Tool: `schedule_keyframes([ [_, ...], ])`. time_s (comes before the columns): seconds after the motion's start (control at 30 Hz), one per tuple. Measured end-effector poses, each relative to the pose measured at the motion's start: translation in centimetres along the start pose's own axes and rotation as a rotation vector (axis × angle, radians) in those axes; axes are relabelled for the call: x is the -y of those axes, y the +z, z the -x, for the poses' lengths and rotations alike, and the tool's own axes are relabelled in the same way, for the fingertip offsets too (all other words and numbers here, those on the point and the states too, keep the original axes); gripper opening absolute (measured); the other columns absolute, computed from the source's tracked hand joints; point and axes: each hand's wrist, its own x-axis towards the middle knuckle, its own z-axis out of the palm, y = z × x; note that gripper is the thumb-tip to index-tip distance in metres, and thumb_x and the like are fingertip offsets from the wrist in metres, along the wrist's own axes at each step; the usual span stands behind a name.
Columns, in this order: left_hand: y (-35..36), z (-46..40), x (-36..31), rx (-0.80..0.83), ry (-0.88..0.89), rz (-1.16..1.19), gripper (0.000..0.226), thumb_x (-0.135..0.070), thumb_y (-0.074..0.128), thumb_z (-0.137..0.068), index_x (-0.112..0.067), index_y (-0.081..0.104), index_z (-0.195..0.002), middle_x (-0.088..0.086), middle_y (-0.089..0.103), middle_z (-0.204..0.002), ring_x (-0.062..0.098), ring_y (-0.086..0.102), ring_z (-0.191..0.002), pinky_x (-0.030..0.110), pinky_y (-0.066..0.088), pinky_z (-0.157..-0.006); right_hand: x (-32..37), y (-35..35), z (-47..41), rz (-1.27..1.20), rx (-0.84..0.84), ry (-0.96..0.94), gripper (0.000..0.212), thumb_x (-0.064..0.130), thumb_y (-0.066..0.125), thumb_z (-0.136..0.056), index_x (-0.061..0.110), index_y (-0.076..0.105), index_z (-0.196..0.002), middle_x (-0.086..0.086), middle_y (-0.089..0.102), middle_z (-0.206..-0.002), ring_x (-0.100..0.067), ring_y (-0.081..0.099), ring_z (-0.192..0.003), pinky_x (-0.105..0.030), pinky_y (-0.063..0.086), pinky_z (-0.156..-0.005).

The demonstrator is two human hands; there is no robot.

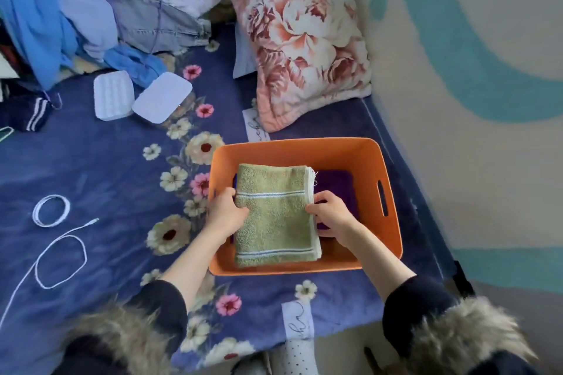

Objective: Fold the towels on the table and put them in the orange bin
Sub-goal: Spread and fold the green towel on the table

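A folded green towel [275, 216] with white and blue stripes lies inside the orange bin [370, 158], which stands on the blue floral bedspread. My left hand [225, 213] grips the towel's left edge. My right hand [330, 213] grips its right edge, fingers curled round the folded layers. Under the green towel a folded purple towel [336, 184] shows at the right side of the bin. A sliver of blue cloth [234, 183] peeks out at the left under the green towel.
A floral pillow [300, 36] leans behind the bin. A heap of blue clothes [91, 9] fills the back left. Two white plastic box parts [137, 97] and a white cable [51, 240] lie on the bedspread to the left. The bed's edge runs along the right.
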Motion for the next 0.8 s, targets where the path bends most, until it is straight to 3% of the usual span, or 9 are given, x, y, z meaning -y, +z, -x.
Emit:
schedule_keyframes([
  [0.07, 1.2, -2.3, 0.5, -0.004, -0.075, -0.069, 0.020, -0.006, 0.056, -0.083, -0.007, 0.052, -0.103, 0.016, 0.061, -0.105, 0.033, 0.057, -0.100, 0.040, 0.048, -0.085, -0.5, 0.8, -3.2, 0.029, 0.014, 0.058, 0.011, 0.008, 0.054, -0.087, 0.016, 0.048, -0.091, -0.007, 0.057, -0.088, -0.018, 0.053, -0.075, -0.032, 0.051, -0.065],
  [0.2, 2.5, -6.2, 1.4, -0.024, -0.128, -0.207, 0.019, -0.007, 0.052, -0.086, -0.004, 0.050, -0.105, 0.019, 0.059, -0.111, 0.036, 0.055, -0.104, 0.043, 0.046, -0.089, -1.0, 2.4, -8.2, 0.057, 0.011, 0.118, 0.011, 0.009, 0.054, -0.087, 0.017, 0.047, -0.088, -0.001, 0.053, -0.078, -0.012, 0.049, -0.065, -0.028, 0.048, -0.058],
  [0.37, 4.3, -8.8, 1.8, -0.061, -0.152, -0.374, 0.031, -0.007, 0.047, -0.091, -0.004, 0.044, -0.122, 0.016, 0.044, -0.131, 0.036, 0.046, -0.118, 0.047, 0.037, -0.097, -1.8, 3.6, -11.8, 0.063, -0.007, 0.150, 0.011, 0.007, 0.052, -0.086, 0.016, 0.049, -0.091, -0.004, 0.056, -0.083, -0.016, 0.054, -0.073, -0.043, 0.055, -0.077],
  [0.57, 5.4, -9.6, 2.6, -0.146, -0.129, -0.430, 0.028, -0.006, 0.047, -0.091, -0.004, 0.041, -0.119, 0.019, 0.049, -0.122, 0.041, 0.056, -0.102, 0.045, 0.044, -0.081, -2.3, 4.1, -13.6, 0.120, 0.004, 0.131, 0.016, 0.006, 0.051, -0.085, 0.018, 0.051, -0.095, -0.004, 0.059, -0.085, -0.022, 0.058, -0.081, -0.049, 0.054, -0.078],
  [0.73, 5.8, -9.7, 2.9, -0.173, -0.061, -0.491, 0.051, -0.001, 0.050, -0.089, -0.013, 0.027, -0.133, 0.015, 0.041, -0.126, 0.039, 0.060, -0.096, 0.044, 0.044, -0.071, -2.7, 4.7, -14.3, 0.168, -0.011, 0.099, 0.023, 0.008, 0.054, -0.085, 0.016, 0.051, -0.106, -0.011, 0.061, -0.096, -0.032, 0.060, -0.099, -0.048, 0.051, -0.087],
  [0.8, 6.0, -9.3, 3.2, -0.152, 0.032, -0.569, 0.066, 0.001, 0.053, -0.085, -0.015, 0.020, -0.140, 0.014, 0.029, -0.137, 0.035, 0.054, -0.110, 0.041, 0.046, -0.075, -3.1, 4.5, -13.8, 0.366, -0.120, -0.044, 0.034, 0.011, 0.057, -0.086, 0.011, 0.049, -0.119, -0.014, 0.055, -0.111, -0.034, 0.055, -0.104, -0.042, 0.046, -0.091],
])
